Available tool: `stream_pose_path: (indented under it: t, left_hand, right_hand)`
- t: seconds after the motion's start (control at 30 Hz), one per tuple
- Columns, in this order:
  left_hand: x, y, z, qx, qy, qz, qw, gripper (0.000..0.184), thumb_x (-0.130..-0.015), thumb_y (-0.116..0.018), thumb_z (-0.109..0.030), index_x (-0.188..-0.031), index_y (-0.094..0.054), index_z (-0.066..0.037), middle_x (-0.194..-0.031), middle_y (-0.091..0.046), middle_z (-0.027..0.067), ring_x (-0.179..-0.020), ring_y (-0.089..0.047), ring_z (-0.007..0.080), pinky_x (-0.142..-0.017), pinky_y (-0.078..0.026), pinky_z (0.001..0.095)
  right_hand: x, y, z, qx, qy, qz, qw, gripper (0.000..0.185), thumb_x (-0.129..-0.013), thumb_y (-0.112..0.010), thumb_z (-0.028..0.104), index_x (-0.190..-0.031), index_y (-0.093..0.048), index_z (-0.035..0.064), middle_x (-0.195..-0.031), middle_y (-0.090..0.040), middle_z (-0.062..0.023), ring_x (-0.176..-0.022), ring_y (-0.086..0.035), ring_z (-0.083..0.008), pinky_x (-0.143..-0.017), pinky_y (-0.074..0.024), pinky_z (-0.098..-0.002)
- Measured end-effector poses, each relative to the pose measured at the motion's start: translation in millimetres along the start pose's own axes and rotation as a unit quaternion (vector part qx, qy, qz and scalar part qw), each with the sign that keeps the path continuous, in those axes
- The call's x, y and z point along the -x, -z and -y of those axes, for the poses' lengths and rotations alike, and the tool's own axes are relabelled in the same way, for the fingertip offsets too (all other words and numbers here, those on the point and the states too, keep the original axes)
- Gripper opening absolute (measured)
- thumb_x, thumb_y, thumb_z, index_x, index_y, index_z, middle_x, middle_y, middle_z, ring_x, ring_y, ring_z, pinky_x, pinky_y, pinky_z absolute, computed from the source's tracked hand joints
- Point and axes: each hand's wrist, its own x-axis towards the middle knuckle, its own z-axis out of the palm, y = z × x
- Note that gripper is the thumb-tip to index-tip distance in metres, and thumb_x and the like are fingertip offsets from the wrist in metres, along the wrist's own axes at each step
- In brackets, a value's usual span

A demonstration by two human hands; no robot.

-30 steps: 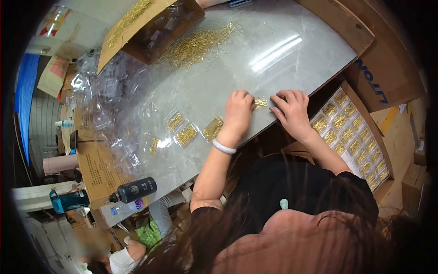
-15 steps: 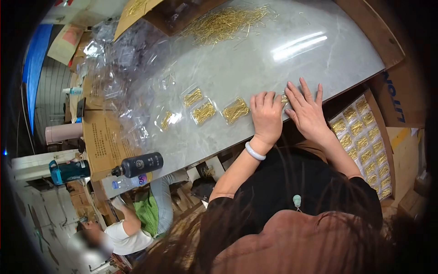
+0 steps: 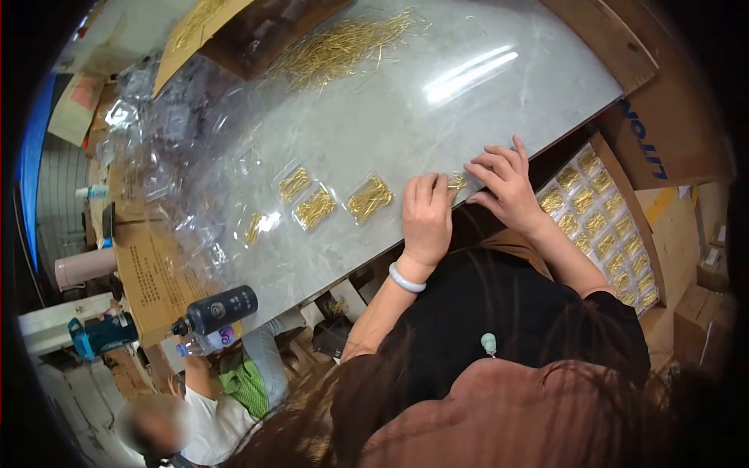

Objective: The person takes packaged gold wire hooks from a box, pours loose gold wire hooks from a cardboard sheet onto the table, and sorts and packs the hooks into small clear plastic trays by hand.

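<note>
Fingers bunch on the left hand (image 3: 427, 222), pinch unclear, and spread on the right hand (image 3: 505, 191); a gold-filled packet (image 3: 456, 184) lies between, near the edge. Open grey surface (image 3: 374, 117) stretches behind, toward a gold heap (image 3: 343, 53).

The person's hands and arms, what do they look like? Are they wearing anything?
Both the left hand and the right hand are bare, with no gloves. A smooth, pale, whitish round bangle goes around the left wrist, and none shows on the right wrist. The sleeves are short and plain black.
</note>
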Motion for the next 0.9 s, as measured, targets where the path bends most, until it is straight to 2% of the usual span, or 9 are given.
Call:
stream_pose_path:
  t: [0.03, 0.2, 0.23, 0.33, 0.57, 0.63, 0.73, 0.9]
  left_hand:
    - [8, 0, 2, 0.003, 0.011, 0.019, 1.0, 0.035, -0.085, -0.069, -0.008, -0.118, -0.063, 0.002, -0.121, -0.059, 0.0176, -0.113, -0.053, 0.0381, -0.096, -0.045, 0.0465]
    - [16, 11, 6, -0.027, -0.025, 0.057, 0.998, 0.045, -0.082, -0.073, -0.01, -0.122, -0.06, 0.005, -0.128, -0.057, 0.0202, -0.125, -0.051, 0.0382, -0.107, -0.042, 0.0489]
    - [17, 13, 7, -0.035, -0.034, 0.068, 0.996, 0.047, -0.081, -0.073, -0.011, -0.124, -0.06, 0.005, -0.13, -0.057, 0.0204, -0.127, -0.05, 0.0382, -0.109, -0.041, 0.0494]
    - [24, 13, 12, -0.05, -0.053, 0.089, 0.993, 0.047, -0.084, -0.071, -0.012, -0.127, -0.06, 0.003, -0.131, -0.059, 0.0191, -0.126, -0.054, 0.0369, -0.107, -0.043, 0.0486]
    - [41, 10, 19, -0.065, -0.123, 0.056, 0.989, 0.039, -0.087, -0.057, -0.005, -0.125, -0.062, 0.004, -0.129, -0.062, 0.0195, -0.12, -0.061, 0.0349, -0.106, -0.046, 0.0476]
    - [40, 10, 22, -0.053, -0.125, 0.044, 0.99, 0.039, -0.086, -0.056, -0.005, -0.124, -0.062, 0.003, -0.127, -0.063, 0.0193, -0.118, -0.062, 0.0346, -0.106, -0.047, 0.0476]
    - [37, 12, 18, -0.021, -0.096, 0.024, 0.995, 0.038, -0.084, -0.057, 0.005, -0.12, -0.066, -0.001, -0.121, -0.067, 0.0157, -0.112, -0.065, 0.0331, -0.103, -0.05, 0.0466]
    - [36, 10, 20, 0.004, -0.069, 0.005, 0.998, 0.035, -0.081, -0.058, 0.005, -0.115, -0.066, 0.002, -0.116, -0.068, 0.0162, -0.111, -0.066, 0.033, -0.1, -0.051, 0.0459]
  right_hand:
    - [3, -2, 0, 0.007, 0.001, -0.006, 1.0, 0.053, -0.074, -0.076, 0.035, -0.12, -0.064, 0.0115, -0.115, -0.061, -0.0046, -0.121, -0.051, -0.0275, -0.117, -0.0189, -0.0586]
    - [6, -9, 5, 0.003, 0.025, -0.02, 1.0, 0.054, -0.074, -0.075, 0.036, -0.122, -0.065, 0.013, -0.118, -0.061, -0.002, -0.121, -0.051, -0.0265, -0.119, -0.018, -0.0587]
    - [3, -12, 4, -0.001, 0.047, -0.026, 0.999, 0.052, -0.073, -0.075, 0.034, -0.12, -0.066, 0.0132, -0.118, -0.061, -0.0002, -0.119, -0.053, -0.0235, -0.119, -0.0181, -0.0589]
    - [-2, -15, -7, -0.022, 0.113, -0.001, 0.993, 0.045, -0.073, -0.075, 0.031, -0.114, -0.068, 0.0133, -0.114, -0.063, 0.0014, -0.114, -0.057, -0.0196, -0.119, -0.0213, -0.0579]
    - [6, -21, -13, -0.005, 0.19, -0.074, 0.979, 0.028, -0.076, -0.075, 0.025, -0.101, -0.072, 0.0149, -0.098, -0.066, 0.0041, -0.097, -0.062, -0.0139, -0.111, -0.0362, -0.0493]
    - [6, -25, -12, -0.007, 0.202, -0.094, 0.975, 0.025, -0.076, -0.075, 0.024, -0.099, -0.072, 0.015, -0.093, -0.066, 0.0044, -0.093, -0.062, -0.0131, -0.107, -0.0392, -0.0467]
    - [1, -27, -11, -0.023, 0.211, -0.113, 0.971, 0.021, -0.077, -0.074, 0.023, -0.096, -0.072, 0.0147, -0.087, -0.065, 0.0042, -0.088, -0.061, -0.0129, -0.102, -0.0417, -0.0439]
    - [-9, -30, -6, -0.046, 0.215, -0.114, 0.969, 0.02, -0.076, -0.072, 0.018, -0.094, -0.071, 0.0119, -0.081, -0.062, 0.0024, -0.082, -0.06, -0.0146, -0.091, -0.0449, -0.0388]
